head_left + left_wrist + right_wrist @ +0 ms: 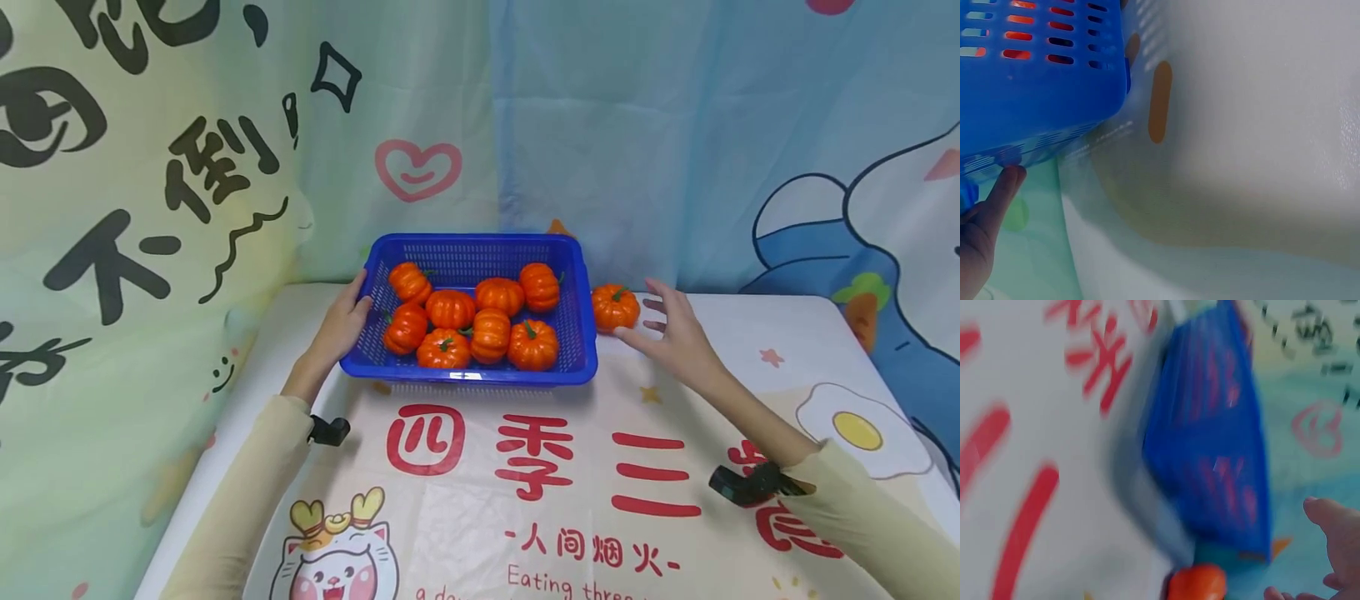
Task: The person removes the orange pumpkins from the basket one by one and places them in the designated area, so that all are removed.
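A blue plastic basket (468,375) with slotted walls sits at the back of the table, several small orange pumpkins (491,335) inside it. My left hand (348,321) is at the basket's left side, and in the left wrist view a straight finger (1004,194) touches the outer wall. One more orange pumpkin (616,307) lies on the table just right of the basket. Beside that pumpkin, my right hand (678,337) is spread, thumb and fingers apart and holding nothing. The right wrist view is blurred, with the pumpkin (1197,584) at its lower edge.
A printed cloth with red characters (534,457) covers the table (757,325). Behind it and along the left hang printed curtains (600,167), close to the basket's back edge. Small black cameras (753,483) are worn at both wrists.
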The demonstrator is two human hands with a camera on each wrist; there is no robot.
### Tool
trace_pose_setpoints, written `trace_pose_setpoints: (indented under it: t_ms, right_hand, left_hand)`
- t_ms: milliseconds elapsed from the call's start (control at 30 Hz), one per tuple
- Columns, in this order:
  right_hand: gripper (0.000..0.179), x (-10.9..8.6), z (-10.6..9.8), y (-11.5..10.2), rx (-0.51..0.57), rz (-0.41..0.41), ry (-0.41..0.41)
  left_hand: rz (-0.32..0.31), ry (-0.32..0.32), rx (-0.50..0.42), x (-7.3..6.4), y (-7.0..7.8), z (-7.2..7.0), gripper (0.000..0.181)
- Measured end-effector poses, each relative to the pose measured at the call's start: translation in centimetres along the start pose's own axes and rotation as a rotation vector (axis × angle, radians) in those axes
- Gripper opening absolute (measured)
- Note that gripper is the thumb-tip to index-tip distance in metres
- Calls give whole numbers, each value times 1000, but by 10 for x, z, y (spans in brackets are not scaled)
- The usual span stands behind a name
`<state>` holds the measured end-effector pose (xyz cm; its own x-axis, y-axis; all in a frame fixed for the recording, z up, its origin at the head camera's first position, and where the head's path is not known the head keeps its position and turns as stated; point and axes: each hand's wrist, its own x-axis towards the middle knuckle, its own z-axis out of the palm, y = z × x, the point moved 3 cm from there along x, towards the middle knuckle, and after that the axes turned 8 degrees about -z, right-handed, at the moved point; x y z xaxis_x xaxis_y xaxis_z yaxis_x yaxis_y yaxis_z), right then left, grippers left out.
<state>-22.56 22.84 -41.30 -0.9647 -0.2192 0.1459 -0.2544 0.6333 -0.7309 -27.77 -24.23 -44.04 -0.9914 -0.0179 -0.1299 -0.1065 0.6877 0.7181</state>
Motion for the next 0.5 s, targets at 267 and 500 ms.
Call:
trace_pose_setpoints:
  t_ms: [267, 500]
  right_hand:
    - [83, -41, 7, -35, 82, 22, -112]
    - [72, -43, 13, -43, 71, -59, -122]
  left_hand:
    - [-2, 14, 11, -1, -2, 0, 58]
    - [1, 7, 12, -2, 4, 1, 58]
